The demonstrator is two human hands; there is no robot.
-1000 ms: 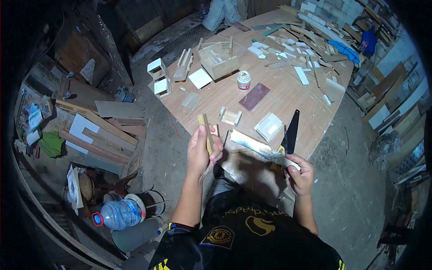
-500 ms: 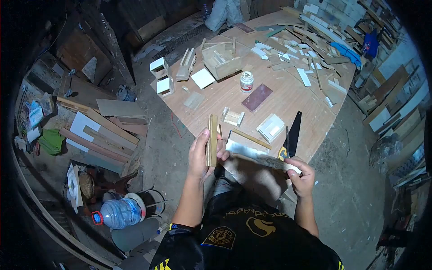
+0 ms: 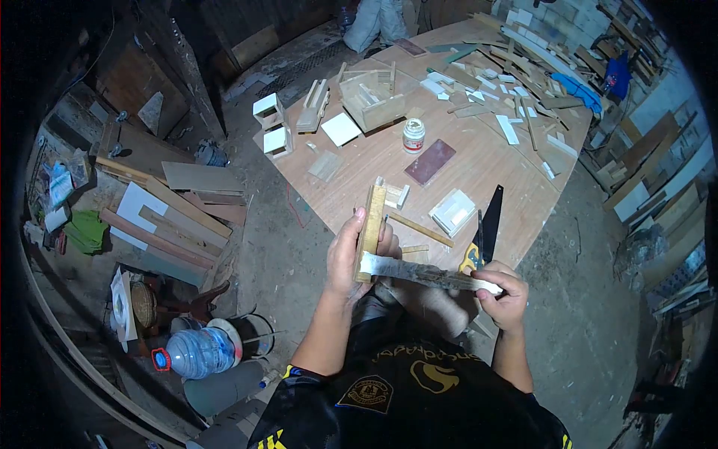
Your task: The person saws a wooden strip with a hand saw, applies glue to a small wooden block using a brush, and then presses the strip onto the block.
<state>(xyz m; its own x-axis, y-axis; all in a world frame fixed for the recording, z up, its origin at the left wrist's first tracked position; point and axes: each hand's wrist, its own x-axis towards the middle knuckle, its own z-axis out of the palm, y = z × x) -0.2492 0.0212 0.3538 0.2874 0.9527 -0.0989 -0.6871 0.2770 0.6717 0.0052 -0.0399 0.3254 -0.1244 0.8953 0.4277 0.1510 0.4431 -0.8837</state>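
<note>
My left hand is closed around a small wooden piece, held upright with its narrow side toward me. My right hand grips one end of a long flat stick, greyish along its middle. White paste coats the stick's far end, which touches the lower part of the wooden piece. Just beyond my hands lie a thin wooden strip, a small white-topped wooden piece and a handsaw with a yellow-and-black handle. A small wooden assembly is partly hidden behind the held piece.
On the table stand an open white jar, a reddish-brown block, a wooden box assembly and small white-topped boxes. Scrap wood covers the far right. A large water bottle lies at lower left.
My left hand has moved right and turned the wooden piece. The stick's white end has shifted left and down, from apart to touching the piece.
</note>
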